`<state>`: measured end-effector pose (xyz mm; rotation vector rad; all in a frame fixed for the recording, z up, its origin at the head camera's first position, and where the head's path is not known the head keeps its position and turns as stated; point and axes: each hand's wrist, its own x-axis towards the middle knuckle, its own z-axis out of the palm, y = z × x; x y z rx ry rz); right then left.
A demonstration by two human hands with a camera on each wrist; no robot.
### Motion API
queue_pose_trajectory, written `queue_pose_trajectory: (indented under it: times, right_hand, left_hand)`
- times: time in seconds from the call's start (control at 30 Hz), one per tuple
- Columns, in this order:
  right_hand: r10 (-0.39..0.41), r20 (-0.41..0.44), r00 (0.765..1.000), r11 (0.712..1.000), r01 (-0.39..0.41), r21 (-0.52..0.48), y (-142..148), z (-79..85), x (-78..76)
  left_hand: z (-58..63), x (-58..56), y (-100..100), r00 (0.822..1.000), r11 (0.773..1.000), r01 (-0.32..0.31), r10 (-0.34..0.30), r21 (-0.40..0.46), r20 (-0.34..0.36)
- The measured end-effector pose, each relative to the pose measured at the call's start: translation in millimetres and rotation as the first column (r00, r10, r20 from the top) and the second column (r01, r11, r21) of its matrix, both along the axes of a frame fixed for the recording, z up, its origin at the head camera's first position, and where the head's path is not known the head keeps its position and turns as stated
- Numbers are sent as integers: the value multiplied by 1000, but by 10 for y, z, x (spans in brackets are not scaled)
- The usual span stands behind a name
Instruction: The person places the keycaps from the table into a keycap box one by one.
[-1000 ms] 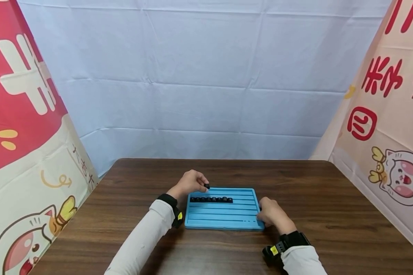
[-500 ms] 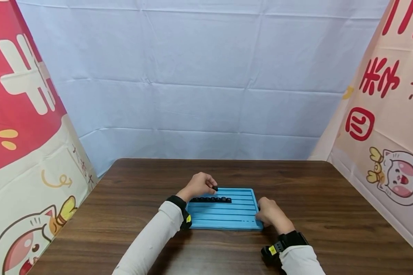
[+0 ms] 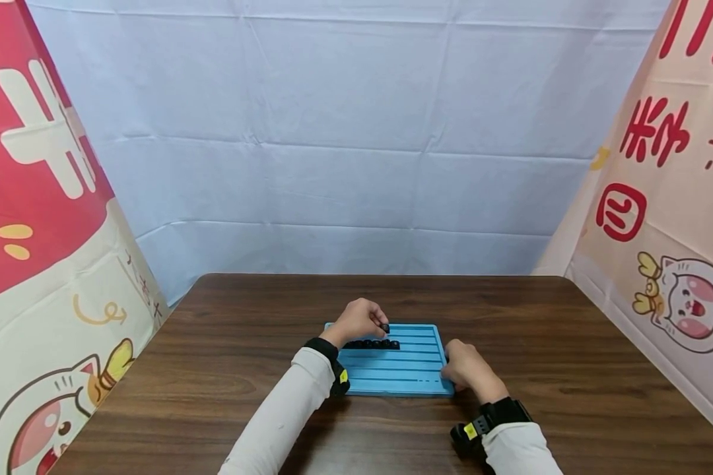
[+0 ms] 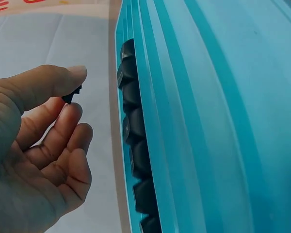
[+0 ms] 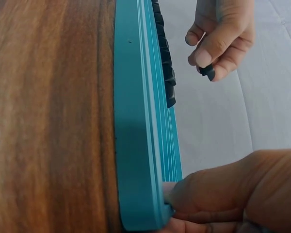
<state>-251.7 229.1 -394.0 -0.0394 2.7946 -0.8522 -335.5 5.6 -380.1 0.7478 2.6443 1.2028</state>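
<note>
My left hand (image 3: pixel 358 319) pinches a small black keycap (image 4: pixel 71 95) between thumb and fingers, held over the far part of a light blue grooved tray (image 3: pixel 392 384). A row of several black keycaps (image 3: pixel 386 344) sits in one of the upper grooves. The left hand and wrist hide the row's left end in the head view. My right hand (image 3: pixel 471 367) grips the tray's right edge near the front corner, with thumb and fingers at the rim in the right wrist view. Grooves nearer the front show no keycaps.
The tray lies on a dark brown wooden table (image 3: pixel 154 396). A pale blue cloth (image 3: pixel 344 165) hangs behind the table. Printed cloths stand at the left (image 3: pixel 53 264) and right (image 3: pixel 659 198). Black wrist cameras are strapped to both wrists.
My left hand has moved rightward along the tray's far side with the keycap, covering more of the row's left end. The right hand stays at the tray's edge.
</note>
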Motion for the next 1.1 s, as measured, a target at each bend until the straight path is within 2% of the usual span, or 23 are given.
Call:
queue_pose_trajectory:
  times: [0.4, 0.6, 0.8, 1.1]
  right_hand:
    - [-10, 18, 1000, 1000, 10, 6, -4, 13, -10]
    - [-9, 20, 1000, 1000, 9, 16, -4, 8, -19]
    - [-15, 19, 1000, 1000, 14, 14, 9, 7, -21]
    - [-11, 24, 1000, 1000, 11, 3, -6, 14, -18]
  left_hand:
    - [-51, -6, 198, 999, 999, -38, 39, -34, 33]
    - [-82, -23, 265, 999, 996, -33, 34, -87, 15]
    - [-92, -35, 331, 999, 987, -10, 5, -160, -37]
    - [-145, -20, 408, 997, 983, 17, -31, -184, -74]
